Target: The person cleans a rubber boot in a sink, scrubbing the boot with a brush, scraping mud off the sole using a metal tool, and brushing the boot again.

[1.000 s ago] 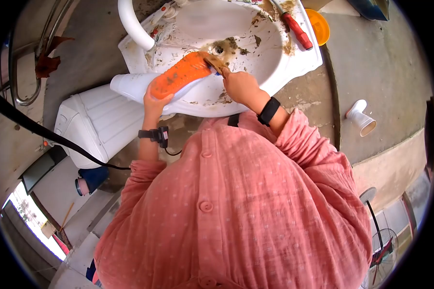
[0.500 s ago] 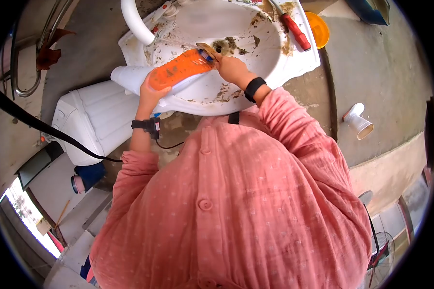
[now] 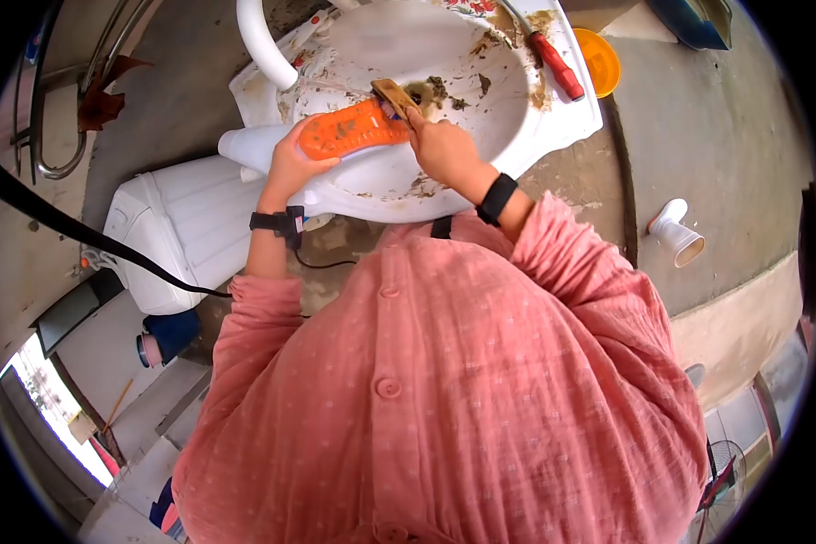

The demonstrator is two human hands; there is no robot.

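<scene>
A white boot with a muddy orange sole (image 3: 349, 131) lies on its side over the near left part of the white sink (image 3: 372, 207). My left hand (image 3: 290, 165) grips it around the sole end, and its white shaft (image 3: 245, 147) points left. In my right hand (image 3: 446, 152) is a wooden-backed scrub brush (image 3: 392, 94), its bristles against the right end of the sole. Dark wet dirt (image 3: 433, 91) sits around the drain just beyond the brush, and brown smears mark the basin.
A red-handled tool (image 3: 558, 68) rests on the sink's right rim, beside an orange bowl (image 3: 605, 63). Another white boot (image 3: 676, 234) stands on the floor at right. A white curved pipe (image 3: 265, 45) arches over the sink's left side. A white ribbed container (image 3: 186, 227) is at left.
The brush has tilted, showing more of its wooden back. The boot's sole has shifted slightly right and turned a little, with my left hand still on it.
</scene>
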